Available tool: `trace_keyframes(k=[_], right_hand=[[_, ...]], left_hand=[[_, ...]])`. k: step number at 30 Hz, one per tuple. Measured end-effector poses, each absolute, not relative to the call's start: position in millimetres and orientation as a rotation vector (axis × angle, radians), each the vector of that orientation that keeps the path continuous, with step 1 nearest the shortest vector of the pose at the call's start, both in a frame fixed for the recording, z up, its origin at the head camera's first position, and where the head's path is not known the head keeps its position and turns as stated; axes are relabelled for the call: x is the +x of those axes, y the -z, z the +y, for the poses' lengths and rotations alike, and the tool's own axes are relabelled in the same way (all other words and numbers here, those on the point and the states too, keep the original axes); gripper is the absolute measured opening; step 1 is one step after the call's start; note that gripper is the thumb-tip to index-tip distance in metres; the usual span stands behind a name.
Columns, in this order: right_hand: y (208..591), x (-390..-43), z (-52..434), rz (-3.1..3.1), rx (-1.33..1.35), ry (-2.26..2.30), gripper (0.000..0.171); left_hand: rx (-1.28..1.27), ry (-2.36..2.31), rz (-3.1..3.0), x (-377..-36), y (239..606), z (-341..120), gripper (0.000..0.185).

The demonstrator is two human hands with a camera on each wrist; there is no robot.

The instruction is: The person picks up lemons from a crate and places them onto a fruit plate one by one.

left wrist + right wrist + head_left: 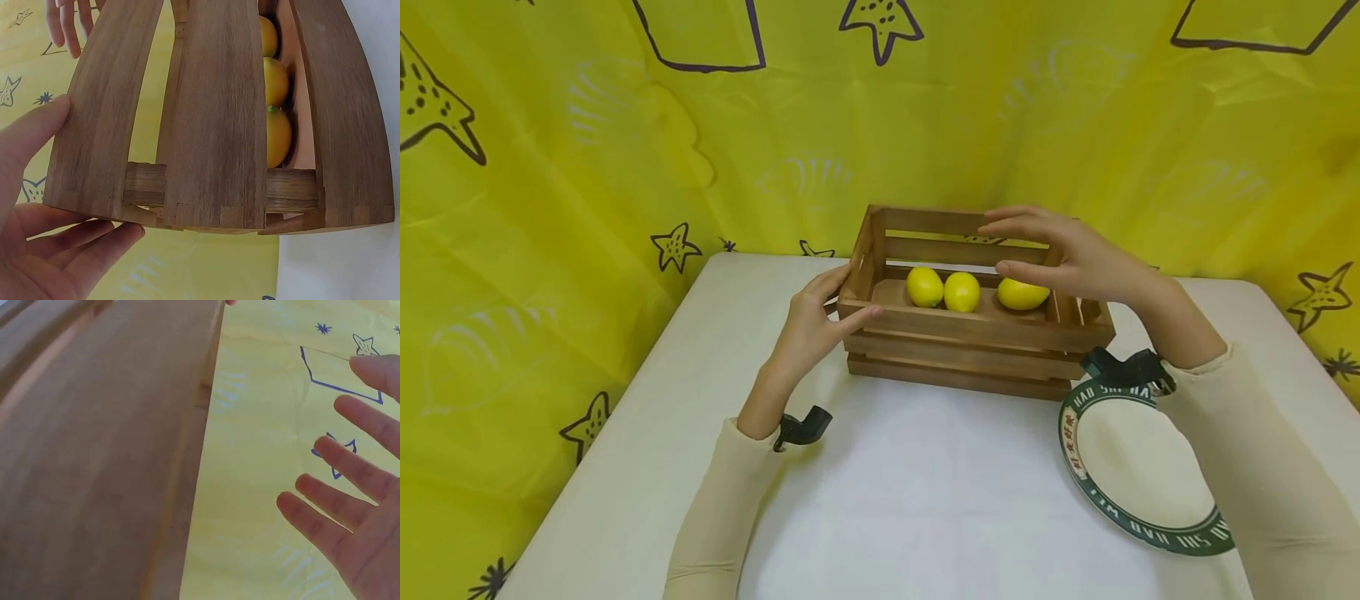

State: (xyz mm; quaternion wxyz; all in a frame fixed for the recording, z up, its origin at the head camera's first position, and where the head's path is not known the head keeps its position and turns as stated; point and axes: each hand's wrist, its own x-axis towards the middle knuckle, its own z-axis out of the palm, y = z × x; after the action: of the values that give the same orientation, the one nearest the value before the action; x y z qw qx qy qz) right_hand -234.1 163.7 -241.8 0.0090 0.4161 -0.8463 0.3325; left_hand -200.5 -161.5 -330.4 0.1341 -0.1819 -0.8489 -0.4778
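A slatted wooden crate (970,333) stands on the table, and on its floor three lemons (962,292) lie in a row. My left hand (844,298) is at the crate's left end, thumb lying on the front top slat and straight fingers against the end wall. In the left wrist view the thumb (34,134) touches the crate (212,125) while the other fingers spread below it. My right hand (1033,246) hovers over the crate's right half with straight fingers, holding nothing. Its spread fingers (337,512) show beside a crate slat (106,456).
A white plate with a green lettered rim (1069,433) lies at the front right, partly under my right forearm. The white table (925,500) stretches in front of the crate. A yellow star-printed curtain (550,167) hangs close behind and to the left.
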Motion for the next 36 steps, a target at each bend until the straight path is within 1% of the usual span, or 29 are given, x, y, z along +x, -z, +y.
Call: trace_keyframes(k=[12,21,36], right_hand=[[226.7,-247.8,160.3,-2.711,1.316,-1.094,0.048],[231.0,-272.7,158.2,-2.861,1.389,-1.077,0.047],[235.8,-300.0,136.9,-2.933,1.438,-1.155,0.046]], left_hand=[[-0.472,1.435,-2.465,-203.2,326.3,-162.7,0.071],[-0.463,1.464,-2.446,-201.5,331.1,-160.1,0.070],[-0.469,1.443,-2.453,-199.9,330.3,-159.3,0.071]])
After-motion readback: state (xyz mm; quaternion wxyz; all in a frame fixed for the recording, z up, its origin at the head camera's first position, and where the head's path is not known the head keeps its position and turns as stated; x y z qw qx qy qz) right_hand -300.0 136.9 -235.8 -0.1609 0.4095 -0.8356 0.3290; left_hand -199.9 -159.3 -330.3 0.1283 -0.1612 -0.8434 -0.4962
